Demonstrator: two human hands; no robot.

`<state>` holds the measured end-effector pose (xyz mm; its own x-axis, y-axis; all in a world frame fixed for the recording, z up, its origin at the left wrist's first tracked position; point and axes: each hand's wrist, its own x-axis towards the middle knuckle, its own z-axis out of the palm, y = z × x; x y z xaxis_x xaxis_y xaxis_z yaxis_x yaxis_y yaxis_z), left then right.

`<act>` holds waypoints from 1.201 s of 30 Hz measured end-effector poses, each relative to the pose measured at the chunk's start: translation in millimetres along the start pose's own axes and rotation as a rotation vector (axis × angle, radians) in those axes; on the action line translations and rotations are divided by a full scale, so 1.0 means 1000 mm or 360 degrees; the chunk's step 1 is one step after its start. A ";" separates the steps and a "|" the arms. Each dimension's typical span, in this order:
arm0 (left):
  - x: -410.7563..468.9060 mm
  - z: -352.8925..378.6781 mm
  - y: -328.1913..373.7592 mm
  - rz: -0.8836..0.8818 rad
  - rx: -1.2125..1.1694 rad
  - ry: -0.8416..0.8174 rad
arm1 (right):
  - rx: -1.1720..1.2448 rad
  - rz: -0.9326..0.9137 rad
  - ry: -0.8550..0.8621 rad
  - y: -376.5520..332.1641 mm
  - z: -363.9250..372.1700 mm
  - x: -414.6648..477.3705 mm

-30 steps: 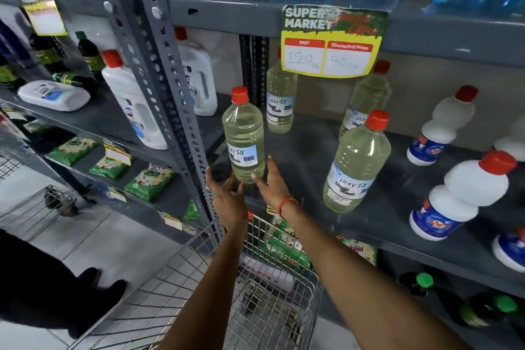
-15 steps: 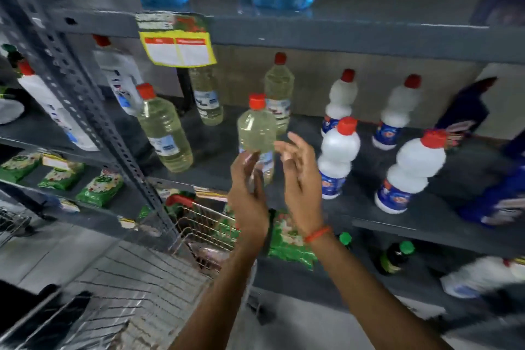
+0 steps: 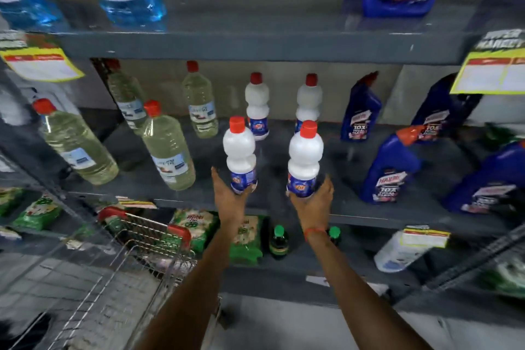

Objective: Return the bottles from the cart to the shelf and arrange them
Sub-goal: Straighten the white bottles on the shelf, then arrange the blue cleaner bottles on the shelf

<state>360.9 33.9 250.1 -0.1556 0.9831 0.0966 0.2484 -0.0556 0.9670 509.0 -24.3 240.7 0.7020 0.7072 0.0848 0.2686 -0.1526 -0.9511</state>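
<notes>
Left hand fingers clamped on base of left white bottle; right hand likewise on right white bottle. Both upright at shelf front.

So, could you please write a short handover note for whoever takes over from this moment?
Left hand: gripping the base of the left front white bottle, upright on the shelf.
Right hand: gripping the right front white bottle, also upright.
Done: two white bottles stand behind them, four clear bottles to the left and blue bottles to the right.
Left: square up this front pair, then check the cart; its contents are too blurred to tell.
</notes>
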 end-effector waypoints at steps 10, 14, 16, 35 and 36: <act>0.015 0.001 -0.014 0.0039 0.0224 -0.0192 | 0.0057 0.0079 0.0015 0.016 0.004 0.008; 0.014 0.001 -0.016 0.0059 0.0230 -0.0166 | 0.0040 0.0018 0.0025 0.017 0.004 0.007; 0.013 0.001 -0.016 0.0064 0.0237 -0.0169 | 0.0042 0.0006 0.0030 0.016 0.005 0.006; -0.147 0.159 0.075 0.0711 0.0035 -0.0351 | -0.0163 -0.0635 0.0515 0.044 -0.160 0.022; -0.152 0.175 0.074 0.0612 0.0003 -0.0365 | -0.0161 -0.0580 0.0579 0.053 -0.176 0.026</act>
<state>570.1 -89.0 266.2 0.1642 0.9044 0.3939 0.2483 -0.4243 0.8708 658.0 -135.4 244.7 0.7298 0.4441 0.5198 0.5881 -0.0199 -0.8086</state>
